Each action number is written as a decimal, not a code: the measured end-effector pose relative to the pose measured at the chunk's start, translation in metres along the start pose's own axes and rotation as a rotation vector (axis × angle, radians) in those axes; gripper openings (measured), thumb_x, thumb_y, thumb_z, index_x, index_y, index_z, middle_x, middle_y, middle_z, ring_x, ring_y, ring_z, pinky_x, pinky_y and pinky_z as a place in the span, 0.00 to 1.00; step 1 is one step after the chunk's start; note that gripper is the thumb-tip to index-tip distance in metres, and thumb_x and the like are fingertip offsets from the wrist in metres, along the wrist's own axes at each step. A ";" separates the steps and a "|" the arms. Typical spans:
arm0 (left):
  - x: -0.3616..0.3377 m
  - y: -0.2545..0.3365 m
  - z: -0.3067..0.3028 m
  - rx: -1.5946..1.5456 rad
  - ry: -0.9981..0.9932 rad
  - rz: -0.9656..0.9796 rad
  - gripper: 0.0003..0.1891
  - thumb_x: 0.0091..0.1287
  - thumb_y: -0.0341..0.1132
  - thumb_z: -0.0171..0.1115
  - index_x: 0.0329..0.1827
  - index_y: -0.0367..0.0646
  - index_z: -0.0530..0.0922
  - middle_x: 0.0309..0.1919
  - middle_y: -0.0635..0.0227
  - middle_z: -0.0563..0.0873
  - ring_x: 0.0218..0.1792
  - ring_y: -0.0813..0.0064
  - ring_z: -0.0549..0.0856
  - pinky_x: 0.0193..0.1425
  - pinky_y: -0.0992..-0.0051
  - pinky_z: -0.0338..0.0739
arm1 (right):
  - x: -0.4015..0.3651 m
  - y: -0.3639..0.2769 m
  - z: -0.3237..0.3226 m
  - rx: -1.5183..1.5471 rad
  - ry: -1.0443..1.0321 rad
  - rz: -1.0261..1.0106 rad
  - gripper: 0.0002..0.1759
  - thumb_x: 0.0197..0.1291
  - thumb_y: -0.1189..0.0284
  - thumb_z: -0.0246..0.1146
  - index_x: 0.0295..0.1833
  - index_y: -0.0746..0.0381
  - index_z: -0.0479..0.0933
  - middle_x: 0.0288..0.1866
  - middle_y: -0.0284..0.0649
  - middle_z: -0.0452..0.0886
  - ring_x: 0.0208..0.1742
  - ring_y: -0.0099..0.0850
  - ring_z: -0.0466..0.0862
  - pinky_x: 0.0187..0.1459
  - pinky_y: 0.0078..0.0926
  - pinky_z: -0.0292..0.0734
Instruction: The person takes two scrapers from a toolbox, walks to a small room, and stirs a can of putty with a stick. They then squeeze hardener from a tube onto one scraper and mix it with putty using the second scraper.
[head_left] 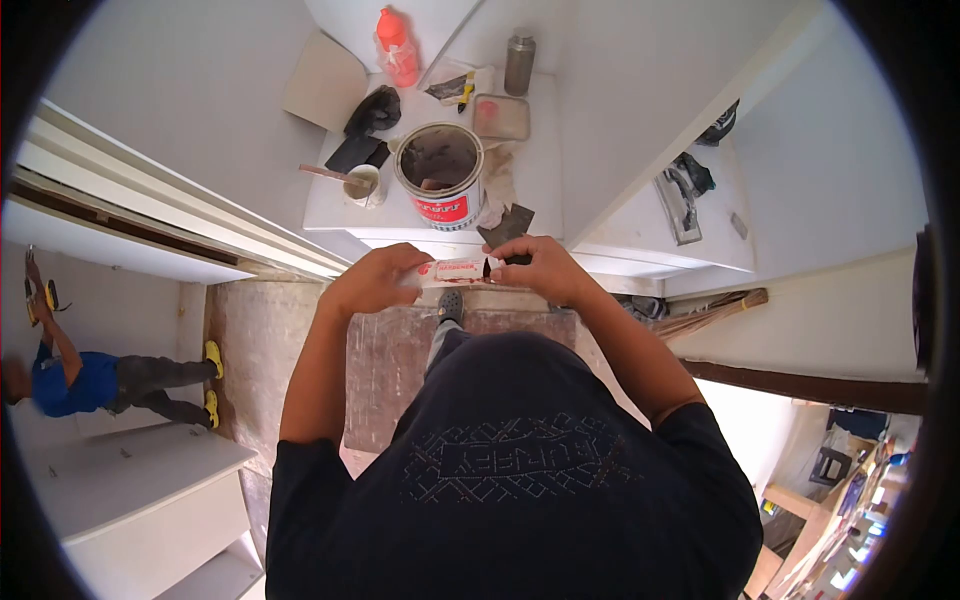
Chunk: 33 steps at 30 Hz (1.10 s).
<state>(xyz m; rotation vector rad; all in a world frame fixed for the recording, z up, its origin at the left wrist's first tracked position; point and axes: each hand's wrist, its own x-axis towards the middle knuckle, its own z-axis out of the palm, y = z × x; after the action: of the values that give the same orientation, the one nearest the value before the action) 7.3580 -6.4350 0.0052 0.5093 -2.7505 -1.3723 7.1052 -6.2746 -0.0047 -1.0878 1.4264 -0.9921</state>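
Note:
Just in front of the white shelf, my two hands hold a slim white tube with red lettering (455, 271) level between them. My left hand (375, 280) has its fingers closed on the left end. My right hand (545, 270) pinches the right end, where a small dark spot shows; I cannot make out what it is. Beyond the right fingers, a dark flat square piece (508, 226) lies at the shelf's edge. Past the tube stands a large open tin (445, 208) with a red label and grey residue inside.
On the shelf (330, 212) are a small cup (372, 195) with a stick, black plastic (375, 112), a red bottle (398, 50), a metal flask (519, 65) and a shallow container (501, 117). A broom (712, 312) lies at right. Another person (90, 375) works at far left.

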 end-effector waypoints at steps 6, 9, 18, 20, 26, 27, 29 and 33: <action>0.004 0.024 -0.009 0.275 0.013 -0.042 0.23 0.50 0.31 0.68 0.52 0.36 0.80 0.45 0.53 0.82 0.50 0.52 0.80 0.57 0.62 0.75 | -0.010 -0.011 -0.011 -0.454 0.061 -0.088 0.33 0.47 0.54 0.76 0.53 0.67 0.81 0.48 0.46 0.78 0.44 0.34 0.81 0.48 0.30 0.76; 0.007 0.038 -0.009 0.336 0.049 -0.010 0.22 0.48 0.28 0.68 0.50 0.36 0.81 0.43 0.56 0.83 0.47 0.54 0.81 0.54 0.63 0.76 | -0.010 -0.013 -0.011 -0.552 0.058 -0.157 0.33 0.48 0.54 0.75 0.53 0.66 0.80 0.49 0.47 0.76 0.43 0.37 0.81 0.48 0.32 0.77; 0.024 0.056 -0.002 0.527 -0.055 0.081 0.19 0.48 0.33 0.69 0.46 0.42 0.83 0.40 0.62 0.84 0.44 0.60 0.82 0.58 0.64 0.70 | -0.003 -0.014 0.004 -0.703 -0.035 -0.254 0.26 0.48 0.58 0.74 0.50 0.63 0.83 0.61 0.52 0.75 0.50 0.47 0.82 0.53 0.38 0.78; 0.025 0.052 0.000 0.525 -0.065 0.095 0.19 0.48 0.33 0.68 0.46 0.41 0.83 0.39 0.62 0.84 0.43 0.59 0.82 0.58 0.64 0.70 | -0.004 -0.013 0.004 -0.756 -0.029 -0.275 0.26 0.48 0.57 0.74 0.49 0.63 0.84 0.61 0.52 0.75 0.49 0.48 0.82 0.53 0.39 0.77; 0.028 0.040 0.009 0.522 -0.068 0.124 0.18 0.48 0.35 0.68 0.43 0.41 0.83 0.36 0.61 0.84 0.41 0.58 0.82 0.56 0.64 0.72 | -0.004 -0.011 0.002 -0.862 -0.040 -0.294 0.26 0.48 0.55 0.73 0.49 0.61 0.84 0.62 0.48 0.75 0.48 0.48 0.81 0.54 0.41 0.76; 0.029 0.038 0.010 0.523 -0.066 0.131 0.18 0.48 0.36 0.68 0.43 0.41 0.83 0.36 0.61 0.84 0.41 0.58 0.82 0.56 0.63 0.73 | -0.004 -0.012 0.003 -0.873 -0.045 -0.300 0.26 0.48 0.55 0.73 0.48 0.60 0.84 0.63 0.46 0.75 0.48 0.48 0.81 0.54 0.41 0.76; 0.029 0.038 0.011 0.541 -0.085 0.118 0.17 0.48 0.37 0.68 0.42 0.41 0.83 0.36 0.61 0.84 0.41 0.57 0.82 0.56 0.64 0.73 | -0.006 -0.013 0.004 -0.895 -0.055 -0.311 0.25 0.48 0.54 0.73 0.48 0.60 0.84 0.63 0.44 0.75 0.47 0.48 0.80 0.54 0.42 0.75; 0.031 0.038 0.013 0.546 -0.099 0.098 0.17 0.47 0.38 0.69 0.41 0.41 0.84 0.35 0.60 0.85 0.41 0.57 0.83 0.57 0.64 0.73 | -0.003 -0.008 0.009 -0.936 -0.061 -0.344 0.23 0.48 0.55 0.72 0.45 0.59 0.85 0.62 0.42 0.75 0.45 0.47 0.80 0.53 0.40 0.74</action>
<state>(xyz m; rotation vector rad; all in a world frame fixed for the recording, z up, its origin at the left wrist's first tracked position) 7.3155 -6.4128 0.0230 0.3136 -3.1717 -0.6267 7.1151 -6.2737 0.0024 -2.0707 1.7250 -0.4710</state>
